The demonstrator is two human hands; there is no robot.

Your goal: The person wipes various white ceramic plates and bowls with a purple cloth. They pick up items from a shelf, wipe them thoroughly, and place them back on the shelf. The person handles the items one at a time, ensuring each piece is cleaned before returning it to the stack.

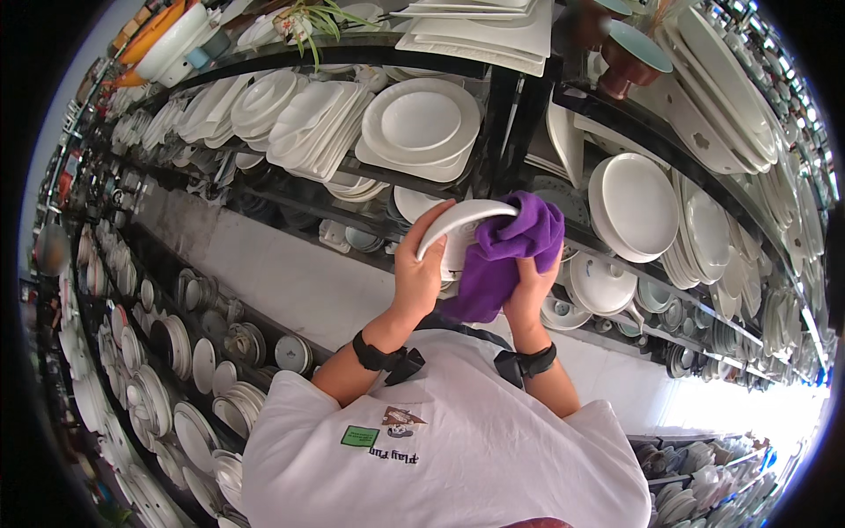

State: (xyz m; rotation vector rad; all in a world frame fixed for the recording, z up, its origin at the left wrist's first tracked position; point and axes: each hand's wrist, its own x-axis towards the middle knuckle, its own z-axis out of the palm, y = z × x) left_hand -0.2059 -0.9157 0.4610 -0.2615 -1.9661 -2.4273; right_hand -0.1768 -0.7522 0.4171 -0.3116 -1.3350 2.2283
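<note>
A white ceramic dish point(455, 239) with a curved rim is tilted up in front of my chest. My left hand point(420, 264) grips its left edge, with the thumb on the near face. A purple cloth point(502, 264) is bunched over the dish's right side and hangs down below it. My right hand point(536, 280) holds the cloth against that side, its fingers mostly hidden under the fabric. The part of the dish behind the cloth cannot be seen.
Black shelving point(515, 132) ahead bears stacked white plates point(420, 119), a round deep dish point(634, 204) and a lidded pot point(602, 284). Brown footed bowls point(634, 56) stand on the upper right shelf. More crockery point(148, 399) fills shelves at left. A pale floor point(297, 277) runs between.
</note>
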